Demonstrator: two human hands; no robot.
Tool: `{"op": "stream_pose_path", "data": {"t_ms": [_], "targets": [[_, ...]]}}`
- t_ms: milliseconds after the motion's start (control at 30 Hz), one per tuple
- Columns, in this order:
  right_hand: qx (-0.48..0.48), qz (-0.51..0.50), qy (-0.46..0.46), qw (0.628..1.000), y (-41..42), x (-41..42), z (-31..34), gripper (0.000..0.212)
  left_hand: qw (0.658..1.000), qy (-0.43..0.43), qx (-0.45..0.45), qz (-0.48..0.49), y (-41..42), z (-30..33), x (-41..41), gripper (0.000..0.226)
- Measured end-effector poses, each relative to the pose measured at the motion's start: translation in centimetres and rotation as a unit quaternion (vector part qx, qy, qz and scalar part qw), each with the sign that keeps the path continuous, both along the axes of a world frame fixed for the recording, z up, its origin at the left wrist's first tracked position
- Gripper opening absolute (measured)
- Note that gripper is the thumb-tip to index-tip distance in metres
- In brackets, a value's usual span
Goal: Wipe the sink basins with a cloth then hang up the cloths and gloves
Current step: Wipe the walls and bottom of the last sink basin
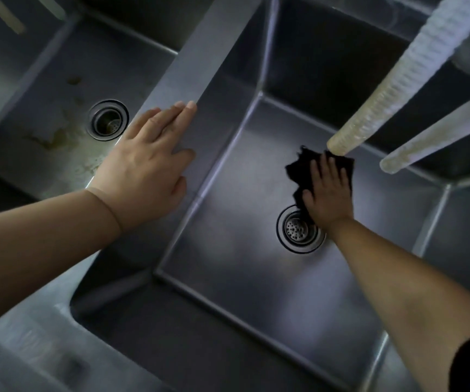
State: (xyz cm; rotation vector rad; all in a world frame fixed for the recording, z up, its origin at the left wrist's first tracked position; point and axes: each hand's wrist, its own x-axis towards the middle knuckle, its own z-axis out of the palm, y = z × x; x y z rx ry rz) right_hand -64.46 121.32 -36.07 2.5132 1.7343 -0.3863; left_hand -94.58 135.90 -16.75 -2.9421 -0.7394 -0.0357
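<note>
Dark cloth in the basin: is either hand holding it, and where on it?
Neither grips it. The right hand presses flat on the dark cloth's middle; the left hand rests on the divider.

Steel basin (228, 193) floor bears a dark cloth (303, 171) (beside drain (298, 232)).

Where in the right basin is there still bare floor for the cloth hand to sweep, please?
Bare floor lies left of the drain, up to the divider wall under the left hand, and in front of the drain toward the near wall. It is crowded behind the right hand and black cloth, where two hoses hang.
</note>
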Motion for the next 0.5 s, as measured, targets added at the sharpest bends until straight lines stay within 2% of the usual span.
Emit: {"op": "stream_pose_path", "data": {"t_ms": [233, 367, 500], "targets": [[-0.038, -0.093, -0.011, 0.995, -10.5, -1.9, 1.0, 0.074, 1.000, -0.015, -0.008, 0.001, 0.0, -0.1, -0.1, 0.027], [-0.043, -0.059, -0.011, 0.997, -14.3, -6.5, 0.9, 0.072, 1.000, -0.024, -0.009, -0.002, 0.1, -0.2, -0.1, 0.025], [-0.071, -0.024, -0.005, 0.997, -14.6, -11.1, 0.7, 0.073, 0.999, -0.033, -0.010, -0.006, 0.3, -0.3, -0.1, 0.025]]}}
